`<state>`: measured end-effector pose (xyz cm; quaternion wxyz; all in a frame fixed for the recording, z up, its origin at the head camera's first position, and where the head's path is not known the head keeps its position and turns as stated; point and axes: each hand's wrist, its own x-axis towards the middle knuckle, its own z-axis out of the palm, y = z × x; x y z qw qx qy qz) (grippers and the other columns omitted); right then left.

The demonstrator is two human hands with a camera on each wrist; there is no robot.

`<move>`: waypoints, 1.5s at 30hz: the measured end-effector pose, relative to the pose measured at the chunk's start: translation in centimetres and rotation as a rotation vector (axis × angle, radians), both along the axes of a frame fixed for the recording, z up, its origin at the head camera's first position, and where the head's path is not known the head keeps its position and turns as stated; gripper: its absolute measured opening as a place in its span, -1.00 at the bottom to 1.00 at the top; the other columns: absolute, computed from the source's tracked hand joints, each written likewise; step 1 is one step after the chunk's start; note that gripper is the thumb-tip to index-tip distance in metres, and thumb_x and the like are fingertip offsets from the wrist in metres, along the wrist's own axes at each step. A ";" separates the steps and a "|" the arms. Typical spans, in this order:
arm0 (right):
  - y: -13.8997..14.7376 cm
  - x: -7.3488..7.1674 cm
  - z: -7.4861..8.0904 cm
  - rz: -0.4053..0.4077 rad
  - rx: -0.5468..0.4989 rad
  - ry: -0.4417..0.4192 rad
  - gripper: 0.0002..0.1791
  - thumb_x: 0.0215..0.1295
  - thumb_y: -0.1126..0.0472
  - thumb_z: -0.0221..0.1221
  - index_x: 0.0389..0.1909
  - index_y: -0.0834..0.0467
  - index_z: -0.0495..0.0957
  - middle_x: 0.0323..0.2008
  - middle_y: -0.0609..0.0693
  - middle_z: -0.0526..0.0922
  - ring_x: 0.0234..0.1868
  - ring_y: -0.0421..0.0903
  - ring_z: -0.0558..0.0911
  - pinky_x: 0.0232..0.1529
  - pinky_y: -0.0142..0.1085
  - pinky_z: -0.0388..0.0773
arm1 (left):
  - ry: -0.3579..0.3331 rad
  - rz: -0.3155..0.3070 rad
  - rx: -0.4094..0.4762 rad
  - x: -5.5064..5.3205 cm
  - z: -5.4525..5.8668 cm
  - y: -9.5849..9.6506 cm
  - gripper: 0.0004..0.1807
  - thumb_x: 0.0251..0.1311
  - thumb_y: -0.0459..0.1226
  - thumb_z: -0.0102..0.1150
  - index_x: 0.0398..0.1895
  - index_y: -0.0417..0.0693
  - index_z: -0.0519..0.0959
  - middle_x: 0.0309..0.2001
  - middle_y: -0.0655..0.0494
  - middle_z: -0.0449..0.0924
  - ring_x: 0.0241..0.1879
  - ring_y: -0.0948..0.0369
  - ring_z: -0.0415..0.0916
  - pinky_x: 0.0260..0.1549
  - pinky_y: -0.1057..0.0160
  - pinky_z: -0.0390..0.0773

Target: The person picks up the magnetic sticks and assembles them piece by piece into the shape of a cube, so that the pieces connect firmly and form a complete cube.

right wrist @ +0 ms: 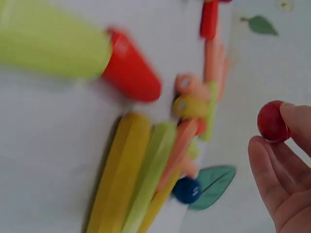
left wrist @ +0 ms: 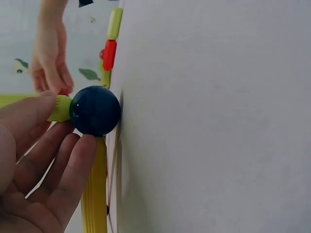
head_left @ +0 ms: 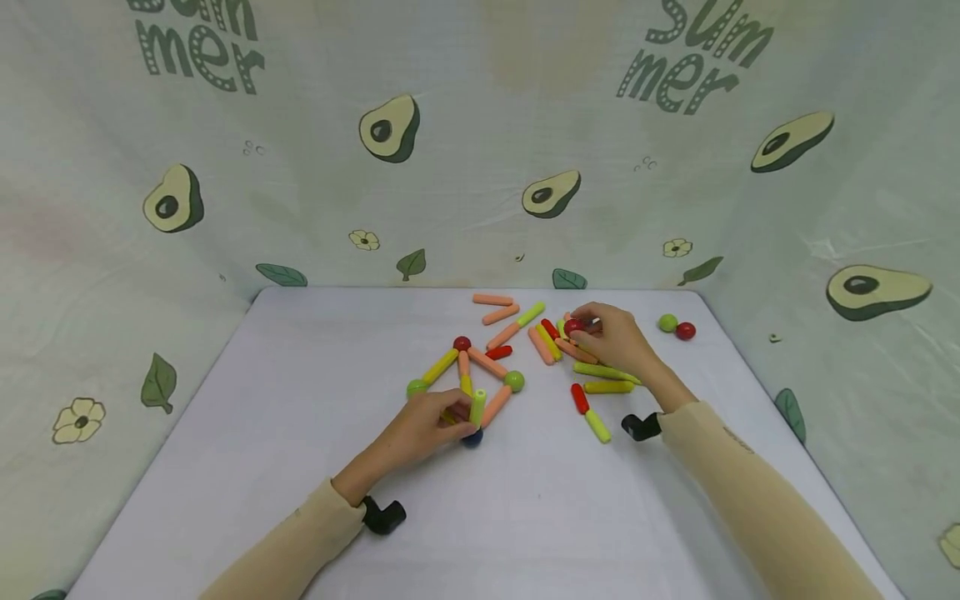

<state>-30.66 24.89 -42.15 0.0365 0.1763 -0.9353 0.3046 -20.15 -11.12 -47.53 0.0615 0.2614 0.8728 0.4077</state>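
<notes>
My left hand (head_left: 427,423) pinches a lime-green stick (head_left: 477,408), which stands upright on a dark blue ball (left wrist: 95,110). A fingertip touches the ball, and a yellow stick (left wrist: 95,189) also joins it. The blue ball is one corner of a flat shape of sticks and balls, with a red ball (head_left: 462,342) at the far corner and green balls at the right (head_left: 514,381) and left (head_left: 416,388). Farther right, my right hand (head_left: 617,340) holds another red ball (right wrist: 272,122) between thumb and fingers, above the loose sticks.
Loose orange, yellow, red and lime sticks lie below and around the right hand, among them a red-and-lime pair (head_left: 590,412). A green ball (head_left: 667,322) and a red ball (head_left: 686,331) sit at the far right. Patterned cloth (head_left: 465,208) stands behind the white table (head_left: 525,533).
</notes>
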 end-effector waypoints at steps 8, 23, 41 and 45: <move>-6.0 5.4 3.5 0.308 -0.195 0.031 -0.65 0.37 0.27 0.43 0.14 0.14 0.66 0.03 0.00 0.73 -0.04 -0.09 0.77 0.01 -0.21 0.75 | 0.008 0.043 -0.022 -0.1 0.2 0.3 -0.75 0.33 -0.13 0.47 0.01 0.11 0.70 -0.21 0.40 0.71 -0.18 0.39 0.64 -0.13 0.32 0.67; -9.5 7.5 2.5 0.448 -0.222 0.006 -0.66 0.35 0.23 0.46 0.11 0.10 0.69 0.00 -0.13 0.74 -0.07 -0.21 0.77 -0.01 -0.32 0.72 | 0.004 0.021 -0.041 -0.2 0.3 0.4 -0.72 0.34 -0.15 0.47 0.05 0.03 0.70 -0.20 0.37 0.72 -0.18 0.39 0.65 -0.11 0.34 0.68; -12.2 8.0 3.0 0.567 -0.223 -0.002 -0.63 0.34 0.27 0.46 0.13 0.11 0.66 0.01 -0.09 0.74 -0.06 -0.15 0.75 0.00 -0.27 0.73 | 0.017 -0.134 -0.074 -1.7 0.5 -4.2 -0.73 0.39 -0.19 0.42 0.11 0.15 0.70 -0.09 0.40 0.73 -0.09 0.40 0.71 -0.01 0.28 0.69; -13.1 7.8 3.2 0.606 -0.209 0.009 -0.66 0.33 0.29 0.46 0.08 0.12 0.65 -0.02 -0.11 0.74 -0.08 -0.20 0.75 -0.02 -0.29 0.74 | 0.027 -0.142 -0.089 -1.9 0.7 -5.0 -0.72 0.39 -0.15 0.42 0.12 0.13 0.70 -0.07 0.39 0.75 -0.07 0.38 0.71 -0.03 0.28 0.69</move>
